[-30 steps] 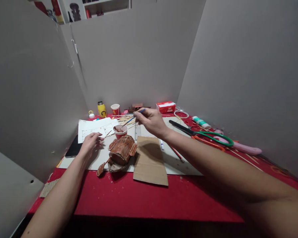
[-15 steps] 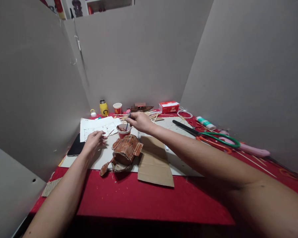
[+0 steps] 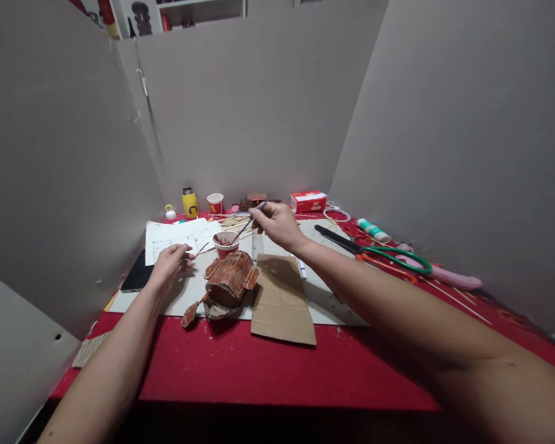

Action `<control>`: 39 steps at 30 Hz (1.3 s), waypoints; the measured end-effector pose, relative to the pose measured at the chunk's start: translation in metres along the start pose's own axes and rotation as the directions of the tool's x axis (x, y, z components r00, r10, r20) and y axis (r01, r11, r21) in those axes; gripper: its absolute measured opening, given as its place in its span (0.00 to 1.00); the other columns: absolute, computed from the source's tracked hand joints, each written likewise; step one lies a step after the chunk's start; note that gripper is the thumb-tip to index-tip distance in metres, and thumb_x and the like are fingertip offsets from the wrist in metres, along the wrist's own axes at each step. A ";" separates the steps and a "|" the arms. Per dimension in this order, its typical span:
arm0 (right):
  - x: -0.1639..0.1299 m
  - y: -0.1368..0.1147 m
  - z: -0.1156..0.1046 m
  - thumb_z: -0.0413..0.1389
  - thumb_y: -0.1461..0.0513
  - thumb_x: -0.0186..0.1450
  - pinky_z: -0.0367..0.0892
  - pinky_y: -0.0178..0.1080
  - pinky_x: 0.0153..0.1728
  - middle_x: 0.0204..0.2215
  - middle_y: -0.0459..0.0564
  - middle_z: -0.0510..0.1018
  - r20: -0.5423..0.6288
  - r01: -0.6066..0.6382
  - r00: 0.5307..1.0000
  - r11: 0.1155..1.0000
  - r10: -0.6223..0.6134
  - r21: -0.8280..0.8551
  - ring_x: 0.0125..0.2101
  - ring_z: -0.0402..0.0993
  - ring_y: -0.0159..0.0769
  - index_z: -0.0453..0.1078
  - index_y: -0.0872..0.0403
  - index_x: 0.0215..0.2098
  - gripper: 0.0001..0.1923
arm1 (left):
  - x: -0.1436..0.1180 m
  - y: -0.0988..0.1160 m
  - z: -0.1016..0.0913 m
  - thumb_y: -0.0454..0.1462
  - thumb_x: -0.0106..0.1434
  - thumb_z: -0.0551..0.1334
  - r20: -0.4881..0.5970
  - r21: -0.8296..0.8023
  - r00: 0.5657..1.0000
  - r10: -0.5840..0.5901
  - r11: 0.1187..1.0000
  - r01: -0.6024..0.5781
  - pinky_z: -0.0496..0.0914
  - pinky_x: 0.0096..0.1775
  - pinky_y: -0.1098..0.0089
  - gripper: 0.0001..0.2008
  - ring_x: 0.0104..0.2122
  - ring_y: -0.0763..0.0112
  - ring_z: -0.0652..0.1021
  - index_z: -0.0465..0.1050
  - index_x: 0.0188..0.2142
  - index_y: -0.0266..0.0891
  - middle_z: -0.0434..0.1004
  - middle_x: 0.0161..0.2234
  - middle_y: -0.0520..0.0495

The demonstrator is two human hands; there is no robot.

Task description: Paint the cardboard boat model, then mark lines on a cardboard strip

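Observation:
My right hand [image 3: 277, 225] pinches a thin blue-handled paintbrush [image 3: 248, 224], whose tip dips into a small red paper cup [image 3: 225, 244] of brown paint. In front of that cup a brown-painted corrugated cardboard model [image 3: 226, 283] lies on a white sheet. My left hand [image 3: 169, 266] rests on the sheet left of the model and holds a thin wooden stick [image 3: 200, 249] between its fingertips. A flat piece of plain cardboard [image 3: 282, 300] lies just right of the model.
Green-handled scissors [image 3: 382, 251], a pink tool [image 3: 453, 277] and a glue tube [image 3: 374, 230] lie on the red cloth at right. A yellow bottle [image 3: 189, 203], another cup [image 3: 215, 203], a red box [image 3: 309, 201] and several sticks stand at the back. Grey panels enclose the desk.
My right hand lowered the brush steeply into the paint cup half a second ago, then drew back to the right with the brush slanted. My left hand stayed in place.

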State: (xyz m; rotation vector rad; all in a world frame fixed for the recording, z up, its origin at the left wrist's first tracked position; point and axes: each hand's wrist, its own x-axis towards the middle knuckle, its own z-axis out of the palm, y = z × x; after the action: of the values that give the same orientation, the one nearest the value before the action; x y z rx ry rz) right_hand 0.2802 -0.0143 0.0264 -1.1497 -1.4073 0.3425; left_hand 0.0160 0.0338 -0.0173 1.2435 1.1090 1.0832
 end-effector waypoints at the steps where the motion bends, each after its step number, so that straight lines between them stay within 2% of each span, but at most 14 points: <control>1: -0.002 -0.001 -0.002 0.58 0.53 0.62 0.63 0.34 0.19 0.16 0.47 0.74 0.001 -0.007 1.000 1.000 0.007 0.016 0.15 0.66 0.28 0.67 0.54 0.21 0.17 | 0.000 0.000 0.000 0.39 0.56 0.68 -0.001 0.000 1.000 0.000 1.000 0.000 0.68 0.23 0.76 0.10 0.19 0.76 0.75 0.72 0.33 0.34 0.77 0.26 0.46; 7: -0.011 -0.011 -0.016 0.63 0.47 0.57 0.64 0.32 0.17 0.18 0.47 0.76 -0.076 -0.037 0.996 0.989 0.048 0.146 0.16 0.69 0.28 0.69 0.55 0.24 0.20 | 0.000 0.002 -0.001 0.39 0.57 0.67 -0.002 0.002 1.000 -0.002 1.000 0.002 0.68 0.23 0.76 0.09 0.19 0.75 0.75 0.73 0.33 0.35 0.77 0.25 0.45; 11: -0.019 -0.013 -0.025 0.64 0.43 0.55 0.67 0.31 0.17 0.22 0.49 0.79 -0.122 -0.094 0.984 0.959 0.130 0.269 0.18 0.73 0.29 0.69 0.55 0.27 0.24 | 0.000 0.002 -0.001 0.38 0.59 0.66 -0.005 0.006 1.000 0.003 1.000 -0.003 0.67 0.23 0.77 0.08 0.19 0.76 0.75 0.73 0.33 0.34 0.77 0.26 0.45; 16: -0.041 -0.009 -0.033 0.66 0.41 0.52 0.69 0.30 0.16 0.21 0.51 0.80 -0.101 -0.196 0.962 0.898 0.254 0.393 0.18 0.75 0.30 0.69 0.55 0.26 0.27 | 0.000 0.001 -0.001 0.37 0.60 0.65 -0.008 0.011 1.000 0.003 1.000 -0.003 0.67 0.23 0.77 0.07 0.19 0.77 0.75 0.73 0.33 0.34 0.77 0.26 0.45; 20: -0.061 -0.005 -0.035 0.66 0.40 0.50 0.70 0.29 0.17 0.20 0.50 0.80 -0.099 -0.234 0.948 0.871 0.303 0.432 0.17 0.74 0.29 0.70 0.55 0.26 0.28 | 0.002 0.000 0.000 0.38 0.60 0.66 -0.011 0.019 1.000 -0.008 1.000 0.008 0.68 0.23 0.77 0.08 0.19 0.77 0.75 0.73 0.33 0.33 0.77 0.26 0.45; 24: -0.070 -0.004 -0.033 0.66 0.41 0.52 0.71 0.30 0.19 0.21 0.50 0.81 -0.105 -0.228 0.948 0.870 0.302 0.437 0.19 0.75 0.29 0.71 0.56 0.27 0.27 | 0.004 -0.001 0.000 0.37 0.61 0.64 -0.024 0.032 1.000 -0.015 0.999 0.016 0.68 0.23 0.76 0.07 0.19 0.77 0.74 0.73 0.34 0.33 0.77 0.26 0.45; 29: -0.071 -0.002 -0.031 0.67 0.41 0.50 0.71 0.31 0.19 0.21 0.49 0.81 -0.101 -0.190 0.962 0.886 0.254 0.423 0.20 0.76 0.30 0.72 0.56 0.26 0.27 | 0.004 -0.002 -0.001 0.36 0.61 0.62 -0.028 0.042 1.000 -0.006 0.999 0.007 0.69 0.23 0.76 0.06 0.20 0.76 0.75 0.73 0.34 0.33 0.77 0.26 0.45; 33: -0.072 0.002 -0.032 0.65 0.42 0.53 0.72 0.31 0.21 0.22 0.48 0.81 -0.121 -0.148 0.969 0.898 0.216 0.415 0.20 0.77 0.30 0.72 0.55 0.28 0.25 | 0.005 -0.004 -0.002 0.36 0.60 0.63 -0.032 0.048 0.999 0.003 0.999 -0.002 0.68 0.23 0.77 0.06 0.20 0.76 0.75 0.73 0.34 0.33 0.77 0.26 0.46; 39: -0.078 -0.001 -0.030 0.65 0.43 0.55 0.73 0.33 0.22 0.23 0.49 0.82 -0.065 -0.130 0.983 0.904 0.171 0.408 0.22 0.79 0.33 0.72 0.55 0.31 0.24 | 0.007 -0.006 -0.003 0.37 0.59 0.64 -0.031 0.059 1.000 0.005 0.998 -0.003 0.70 0.23 0.76 0.07 0.20 0.75 0.75 0.73 0.35 0.33 0.77 0.27 0.45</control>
State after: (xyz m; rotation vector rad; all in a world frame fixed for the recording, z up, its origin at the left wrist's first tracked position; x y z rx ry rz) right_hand 0.2890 -0.0882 -0.0121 -0.9204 -1.0959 0.6459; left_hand 0.0138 0.0407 -0.0231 1.2789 1.1701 1.0830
